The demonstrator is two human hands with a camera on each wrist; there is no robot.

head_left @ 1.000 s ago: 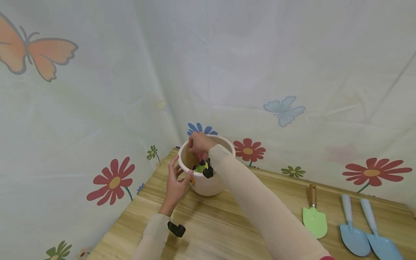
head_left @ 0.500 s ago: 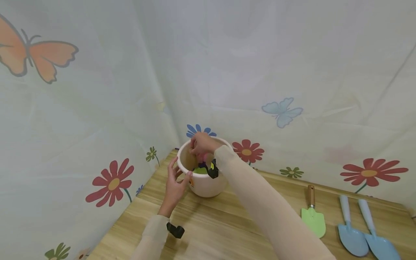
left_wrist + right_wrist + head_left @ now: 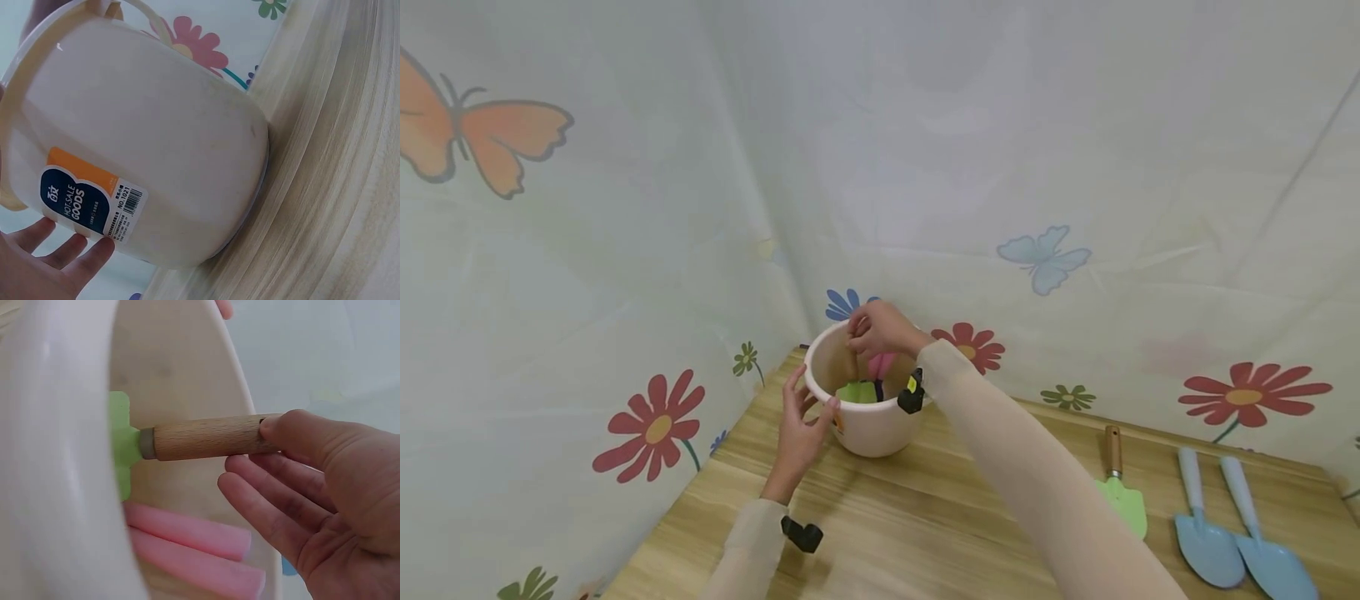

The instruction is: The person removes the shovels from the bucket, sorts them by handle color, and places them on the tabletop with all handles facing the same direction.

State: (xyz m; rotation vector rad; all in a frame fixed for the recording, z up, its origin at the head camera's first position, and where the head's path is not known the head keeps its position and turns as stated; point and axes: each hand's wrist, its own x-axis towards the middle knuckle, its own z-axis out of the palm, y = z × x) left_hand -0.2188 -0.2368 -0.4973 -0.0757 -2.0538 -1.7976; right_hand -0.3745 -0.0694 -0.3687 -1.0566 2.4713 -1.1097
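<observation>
While our half-curled left hand (image 3: 805, 435) steadies the bucket (image 3: 877, 432), our right hand (image 3: 886, 330) pinches the trowel (image 3: 200, 439), which we should guide gently.

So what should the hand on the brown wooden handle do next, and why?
Probably lift the light-green trowel with the brown wooden handle gently upward: the right hand pinches its handle end, the left hand holds the round white plastic bucket near its rim, and another light-green trowel lies outside on the wooden table.
</observation>
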